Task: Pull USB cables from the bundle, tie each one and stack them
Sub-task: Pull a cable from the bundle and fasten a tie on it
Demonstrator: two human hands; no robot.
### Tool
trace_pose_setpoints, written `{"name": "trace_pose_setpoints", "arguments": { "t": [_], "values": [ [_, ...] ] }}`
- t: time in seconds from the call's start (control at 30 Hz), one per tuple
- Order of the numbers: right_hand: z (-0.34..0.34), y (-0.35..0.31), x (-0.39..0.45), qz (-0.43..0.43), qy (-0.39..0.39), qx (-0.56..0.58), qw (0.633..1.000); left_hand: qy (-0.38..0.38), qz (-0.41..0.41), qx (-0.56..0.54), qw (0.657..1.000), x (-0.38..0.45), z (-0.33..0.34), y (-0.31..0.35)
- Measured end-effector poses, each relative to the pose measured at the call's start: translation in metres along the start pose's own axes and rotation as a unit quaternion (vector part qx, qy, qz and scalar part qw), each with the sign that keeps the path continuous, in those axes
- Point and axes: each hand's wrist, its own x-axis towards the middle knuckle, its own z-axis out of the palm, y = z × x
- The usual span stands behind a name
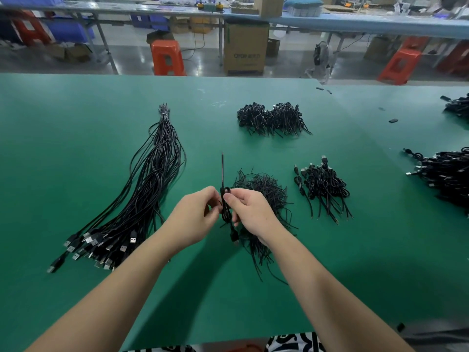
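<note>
Head view: two bare forearms reach forward over a green desk (76, 148), converging at mid-frame where both hands work one black cable (225, 209). The left hand (195, 217) comes in from the lower left, wrist bent inward, its fingertips pinching the cable's folded coil from the left side. The right hand (250, 212) meets it from the right, thumb laid along the top of the coil and fingers curled round it — both hands grasp the same cable, held just above the desk.

The coil's long axis runs near-vertical in the frame, away from the person. One loose end sticks straight up and away past the hands; the plug end hangs down toward the person, below the right hand.

Left of the hands lies the bundle (142, 199) of long untied cables, bound near its far tip and fanning toward the person, its USB plugs spread at the near-left end. Behind and beneath the right hand sits a heap of thin ties (266, 189). A stack of tied cables (323, 189) lies to the right of it, well apart from a second stack (272, 118) farther back — more cable piles (441, 179) sit at the desk's right edge.
</note>
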Motion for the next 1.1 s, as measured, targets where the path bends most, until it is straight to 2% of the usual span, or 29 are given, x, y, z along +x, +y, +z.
{"name": "trace_pose_setpoints", "arguments": {
  "t": [0.17, 0.23, 0.3, 0.37, 0.47, 0.57, 0.67, 0.73, 0.83, 0.9, 0.97, 1.03, 1.1],
  "values": [
    [-0.005, -0.006, -0.001, 0.045, -0.021, 0.048, 0.998, 0.022, 0.189, 0.154, 0.97, -0.007, 0.002, 0.005],
    [-0.008, -0.008, -0.002, 0.054, -0.037, 0.074, 0.995, 0.031, 0.218, 0.181, 0.958, -0.007, 0.003, 0.004],
    [-0.012, -0.008, -0.003, 0.056, -0.06, 0.118, 0.99, 0.031, 0.173, 0.142, 0.974, -0.006, 0.004, 0.004],
    [-0.016, -0.008, -0.004, 0.055, -0.085, 0.184, 0.978, 0.042, 0.089, 0.038, 0.994, -0.004, 0.004, 0.0],
    [-0.019, -0.006, -0.006, 0.041, -0.139, 0.236, 0.961, 0.042, -0.023, -0.108, 0.993, 0.001, 0.002, -0.005],
    [-0.016, -0.003, -0.005, 0.004, -0.134, 0.181, 0.974, 0.03, -0.096, -0.202, 0.974, 0.005, 0.002, -0.009],
    [-0.011, -0.004, -0.002, -0.015, -0.056, 0.101, 0.993, 0.027, -0.114, -0.236, 0.965, 0.006, 0.003, -0.009],
    [-0.01, -0.004, 0.0, -0.02, -0.014, 0.042, 0.999, 0.041, -0.081, -0.182, 0.979, 0.005, 0.002, -0.007],
    [-0.009, -0.002, -0.001, -0.015, -0.031, 0.012, 0.999, 0.079, 0.04, 0.012, 0.996, 0.002, 0.0, -0.001],
    [-0.007, -0.003, -0.003, 0.008, -0.06, 0.039, 0.997, 0.09, 0.138, 0.14, 0.976, -0.001, -0.001, 0.001],
    [-0.006, -0.002, -0.004, 0.039, -0.078, 0.09, 0.992, 0.091, 0.215, 0.22, 0.947, -0.001, -0.002, -0.001],
    [-0.005, -0.001, -0.004, 0.055, -0.091, 0.125, 0.987, 0.086, 0.244, 0.25, 0.933, -0.001, -0.003, -0.002],
    [-0.004, -0.002, -0.006, 0.058, -0.091, 0.141, 0.984, 0.093, 0.241, 0.241, 0.935, -0.002, -0.003, -0.004]
  ]
}}
